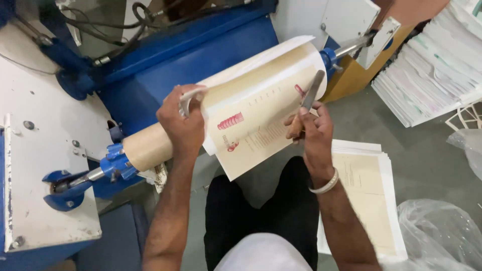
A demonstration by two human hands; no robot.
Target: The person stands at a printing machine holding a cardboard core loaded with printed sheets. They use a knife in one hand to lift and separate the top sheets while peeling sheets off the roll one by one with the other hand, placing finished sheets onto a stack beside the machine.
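Gripping the printed sheet (256, 115) on the roller (150, 145), left hand (182, 125); right hand (311, 131) clenched around a blade (312, 90).

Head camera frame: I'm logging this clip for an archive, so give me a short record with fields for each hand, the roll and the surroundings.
left hand: presses the edge of the printed sheet against the roll
right hand: grips a flat metal blade, its tip on the sheet
roll: brown cardboard cylinder on a shaft held by blue clamps, the sheet wrapped round it
machine: blue and grey frame behind the roll
floor: sheet stack by the right arm, clear plastic bag
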